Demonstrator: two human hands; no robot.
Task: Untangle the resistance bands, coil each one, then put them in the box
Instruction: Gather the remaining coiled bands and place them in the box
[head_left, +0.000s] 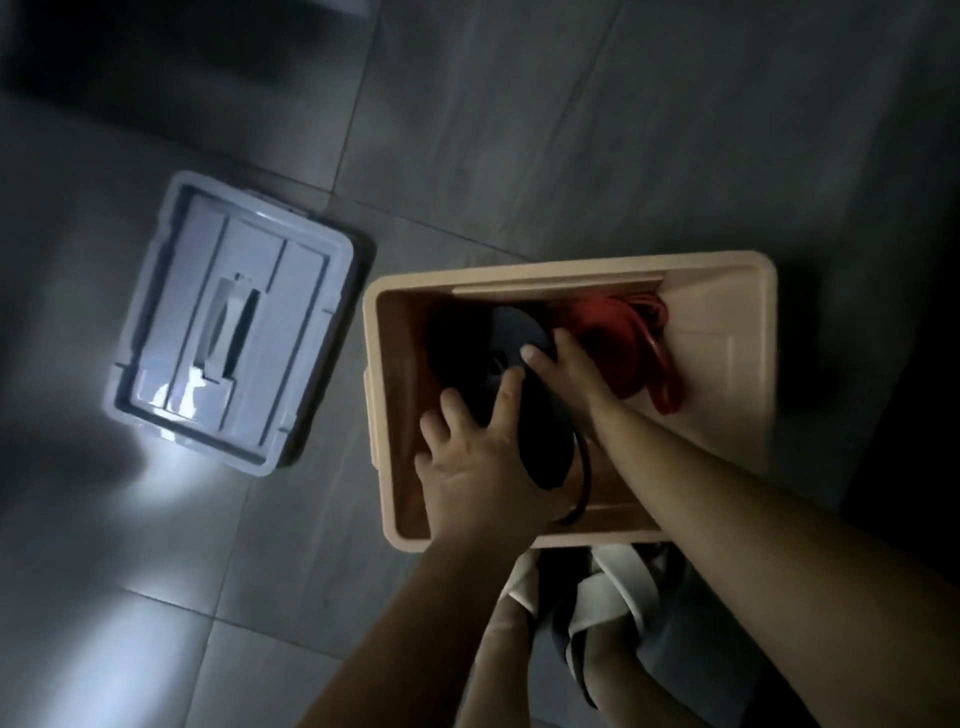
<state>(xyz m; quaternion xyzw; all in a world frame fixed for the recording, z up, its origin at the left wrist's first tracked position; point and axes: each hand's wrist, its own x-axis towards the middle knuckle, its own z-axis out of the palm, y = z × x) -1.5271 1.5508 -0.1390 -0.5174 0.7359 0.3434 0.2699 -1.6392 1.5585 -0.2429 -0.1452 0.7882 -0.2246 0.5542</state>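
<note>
Box: the tan box (717, 291) sits open on the tiled floor (571, 130) right in front of me, with both my arms reaching into it.
Red band: a red band (631, 340) lies coiled in the far part of the box, against the back wall. I judge that one done.
Black band: a black band (524, 395) is low in the left half of the box, gathered into a rough oval coil, and one loop of it trails out toward the near wall.
Left hand: my left hand (480, 462) lies on the near side of the black coil, fingers spread and bent over its edge, holding it together.
Right hand: my right hand (566, 366) grips the far side of the same coil, thumb on top.
Stage: I judge this to be the moment of setting the black coil down inside the box.
Left to do: settle the coil, tuck in the stray loop, let go.
Unsure: the light is dim, so I cannot tell whether the pale straps (618, 587) at my lap are more bands.
Lid: a grey lid (234, 322) lies on the floor, well apart to the left.
</note>
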